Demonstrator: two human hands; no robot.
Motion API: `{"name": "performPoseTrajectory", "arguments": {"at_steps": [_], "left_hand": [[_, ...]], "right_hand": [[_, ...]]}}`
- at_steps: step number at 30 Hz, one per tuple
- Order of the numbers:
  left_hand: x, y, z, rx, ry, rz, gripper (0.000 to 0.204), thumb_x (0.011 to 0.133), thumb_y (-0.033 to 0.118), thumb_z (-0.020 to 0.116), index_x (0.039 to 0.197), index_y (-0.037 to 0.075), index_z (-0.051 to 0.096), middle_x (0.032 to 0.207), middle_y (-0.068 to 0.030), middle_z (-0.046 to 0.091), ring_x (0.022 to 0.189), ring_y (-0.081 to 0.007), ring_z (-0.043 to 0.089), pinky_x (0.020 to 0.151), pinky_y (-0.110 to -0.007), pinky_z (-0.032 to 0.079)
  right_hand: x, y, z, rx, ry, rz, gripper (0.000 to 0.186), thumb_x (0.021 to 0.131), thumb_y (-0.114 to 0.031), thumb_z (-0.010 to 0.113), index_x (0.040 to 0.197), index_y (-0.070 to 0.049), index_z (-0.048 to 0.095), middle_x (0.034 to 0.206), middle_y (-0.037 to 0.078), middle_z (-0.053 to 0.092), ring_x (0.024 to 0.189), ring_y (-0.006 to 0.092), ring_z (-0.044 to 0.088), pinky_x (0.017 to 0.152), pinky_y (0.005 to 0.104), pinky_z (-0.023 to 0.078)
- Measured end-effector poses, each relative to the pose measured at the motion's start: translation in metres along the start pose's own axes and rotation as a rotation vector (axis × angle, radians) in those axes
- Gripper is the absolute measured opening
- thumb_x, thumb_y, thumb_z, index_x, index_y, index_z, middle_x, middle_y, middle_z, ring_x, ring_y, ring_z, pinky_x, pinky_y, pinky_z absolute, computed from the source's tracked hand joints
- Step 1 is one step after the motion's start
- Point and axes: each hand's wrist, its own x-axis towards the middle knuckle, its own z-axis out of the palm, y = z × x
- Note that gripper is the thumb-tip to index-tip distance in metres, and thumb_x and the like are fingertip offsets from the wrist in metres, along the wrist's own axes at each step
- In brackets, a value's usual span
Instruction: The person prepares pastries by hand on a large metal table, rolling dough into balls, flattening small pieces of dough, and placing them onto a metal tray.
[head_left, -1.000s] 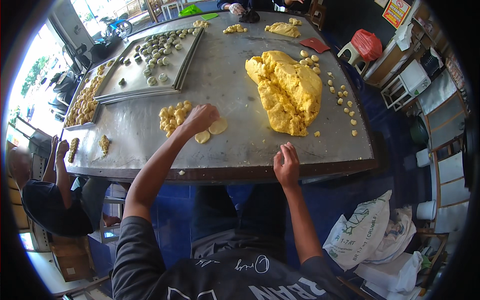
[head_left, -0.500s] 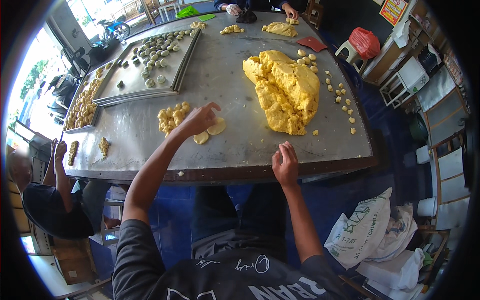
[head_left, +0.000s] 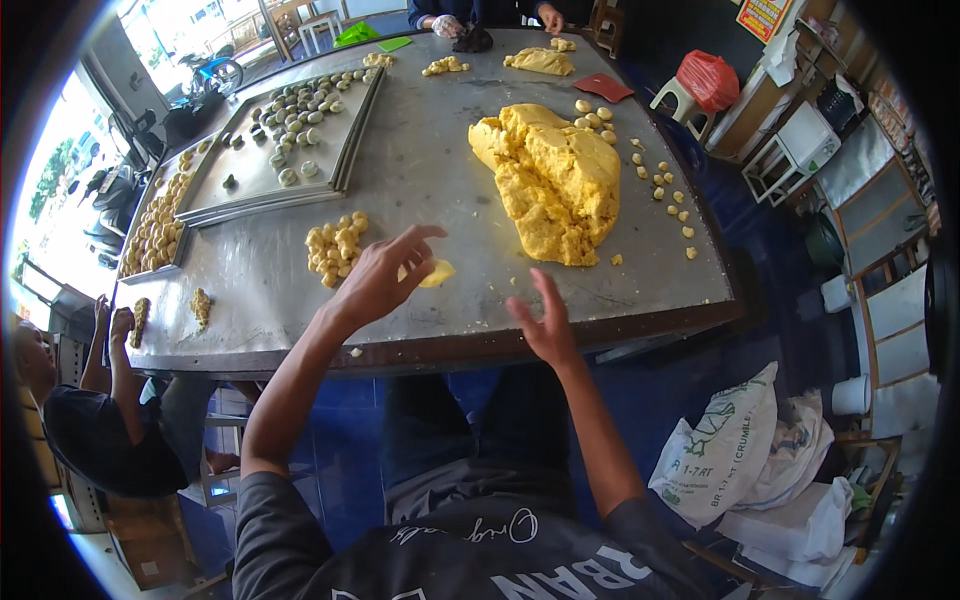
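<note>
I am at the near edge of a grey metal table [head_left: 480, 310]. My left hand [head_left: 385, 275] hovers with its fingers spread just above the tabletop, beside a flattened yellow dough piece [head_left: 437, 272] and right of a pile of small dough balls [head_left: 335, 250]. My right hand [head_left: 545, 325] is raised over the table's front edge, fingers apart and holding nothing. A large lump of yellow dough [head_left: 555, 180] lies beyond it, apart from both hands.
A metal tray [head_left: 250, 185] holding several shaped pieces sits at the back left, with a second filled tray [head_left: 150, 230] further left. Loose dough balls [head_left: 660, 185] lie right of the lump. A seated person [head_left: 90, 430] works at the left; another person's hands [head_left: 460, 25] at the far end. Sacks [head_left: 730, 450] lie on the floor at right.
My left hand has lifted off the flat dough pieces and spread its fingers. My right hand has risen from the table edge and opened.
</note>
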Motion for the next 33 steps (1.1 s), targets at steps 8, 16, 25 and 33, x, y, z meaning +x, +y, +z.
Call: {"name": "performPoseTrajectory", "arguments": {"at_steps": [8,16,25,33], "left_hand": [[-0.028,0.031,-0.017,-0.341,-0.041,0.075,0.040,0.085,0.005,0.063,0.123,0.006,0.048,0.083,-0.0032,0.060,0.074,-0.0096,0.057,0.068,-0.025,0.047],[-0.052,-0.051,0.057,-0.929,0.155,-0.130,0.038,0.089,0.012,0.059,0.123,0.004,0.044,0.097,-0.0051,0.060,0.089,-0.0117,0.057,0.077,-0.026,0.046],[-0.078,-0.029,0.104,-0.783,0.420,0.112,0.017,0.070,0.004,0.068,0.085,0.000,0.061,0.075,-0.0075,0.063,0.068,-0.0133,0.059,0.059,-0.030,0.047],[-0.092,-0.029,0.096,-0.543,0.253,-0.079,0.031,0.073,0.002,0.066,0.103,0.004,0.056,0.095,-0.0082,0.061,0.089,-0.0211,0.061,0.075,-0.032,0.049]], "right_hand": [[0.032,-0.088,0.020,0.551,-0.730,0.225,0.041,0.089,-0.025,0.062,0.119,0.001,0.055,0.105,0.006,0.061,0.094,0.0108,0.056,0.083,0.0275,0.045],[0.045,-0.118,0.028,0.345,-0.664,0.155,0.027,0.090,-0.015,0.060,0.105,0.006,0.062,0.078,-0.001,0.061,0.074,0.0033,0.052,0.065,0.0228,0.045],[0.058,-0.147,0.054,0.025,-1.157,-0.153,0.034,0.084,-0.018,0.064,0.112,0.001,0.061,0.091,0.012,0.068,0.081,0.0119,0.060,0.076,0.0293,0.047],[0.047,-0.141,0.061,-0.278,-1.012,-0.175,0.040,0.077,-0.016,0.062,0.112,0.003,0.060,0.100,0.023,0.064,0.093,0.0325,0.063,0.083,0.0361,0.048]]}}
